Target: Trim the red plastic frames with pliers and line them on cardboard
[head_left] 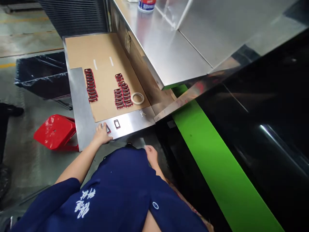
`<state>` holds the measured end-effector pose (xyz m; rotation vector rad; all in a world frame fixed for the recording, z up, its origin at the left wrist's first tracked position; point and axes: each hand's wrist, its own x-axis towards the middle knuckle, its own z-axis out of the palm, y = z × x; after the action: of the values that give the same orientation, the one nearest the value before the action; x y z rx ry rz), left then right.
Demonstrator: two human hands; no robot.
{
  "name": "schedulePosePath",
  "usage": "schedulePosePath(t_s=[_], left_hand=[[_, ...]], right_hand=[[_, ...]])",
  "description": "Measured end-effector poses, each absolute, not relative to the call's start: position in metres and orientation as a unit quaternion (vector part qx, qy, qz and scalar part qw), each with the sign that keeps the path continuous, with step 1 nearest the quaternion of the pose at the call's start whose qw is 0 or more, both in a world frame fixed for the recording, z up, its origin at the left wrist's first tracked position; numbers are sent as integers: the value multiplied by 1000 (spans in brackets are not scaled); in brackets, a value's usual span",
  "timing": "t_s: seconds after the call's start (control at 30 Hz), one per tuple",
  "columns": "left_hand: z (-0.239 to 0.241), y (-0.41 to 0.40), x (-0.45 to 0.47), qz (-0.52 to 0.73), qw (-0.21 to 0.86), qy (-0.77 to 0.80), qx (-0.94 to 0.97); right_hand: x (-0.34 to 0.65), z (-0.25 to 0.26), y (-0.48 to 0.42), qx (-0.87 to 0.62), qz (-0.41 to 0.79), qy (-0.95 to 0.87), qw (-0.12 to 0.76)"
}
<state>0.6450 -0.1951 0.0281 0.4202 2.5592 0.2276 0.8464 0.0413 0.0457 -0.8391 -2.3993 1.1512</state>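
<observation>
My left hand (101, 133) rests on the front edge of the steel table (82, 109), fingers closed over a small red frame part (108, 129). A second small frame part (117, 124) lies on the steel just to its right. My right hand (151, 154) hangs below the table edge by my blue shirt, fingers loosely curled, nothing visible in it. On the cardboard sheet (103, 54) lie a left column of red frames (91, 85) and a right cluster of red frames (122, 91), with a roll of tape (137, 98) beside the cluster.
A red plastic stool (56, 131) stands left of the table, a black-lined bin (43, 74) behind it. A raised steel shelf (169, 48) with a jar (146, 4) runs at the right. A green belt (217, 167) and a black machine surface (265, 112) fill the right side.
</observation>
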Motion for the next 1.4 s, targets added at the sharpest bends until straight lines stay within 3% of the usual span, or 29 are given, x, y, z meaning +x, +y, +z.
schedulePosePath(t_s=[0.1, 0.33, 0.47, 0.6, 0.73, 0.8, 0.93, 1.03, 1.13, 1.27, 1.4], left_hand=[[28, -189, 647, 82, 264, 952, 130], [25, -190, 653, 136, 270, 950, 79], [18, -198, 648, 215, 275, 935, 68], [30, -208, 648, 321, 280, 902, 70], [65, -216, 649, 562, 220, 789, 113], [86, -216, 646, 632, 219, 733, 122], [122, -205, 635, 711, 349, 607, 59], [139, -192, 632, 701, 456, 549, -19], [143, -184, 631, 663, 498, 558, -23], [138, -185, 632, 640, 480, 595, 79], [140, -195, 637, 625, 309, 682, 220]], right_hand=[[782, 16, 65, -281, 391, -873, 78], [703, -13, 128, -381, 317, -869, -16], [699, -12, 138, -395, 354, -848, -29], [705, 13, 122, -378, 467, -799, -30], [725, 71, 77, -279, 610, -739, -64], [731, 106, 51, -155, 679, -713, -78], [725, 157, 15, 100, 679, -727, -39], [714, 165, 0, 153, 635, -757, -27], [710, 159, -7, 123, 623, -772, -21], [714, 149, -2, -6, 748, -658, -83], [713, 146, 6, -142, 880, -427, -151]])
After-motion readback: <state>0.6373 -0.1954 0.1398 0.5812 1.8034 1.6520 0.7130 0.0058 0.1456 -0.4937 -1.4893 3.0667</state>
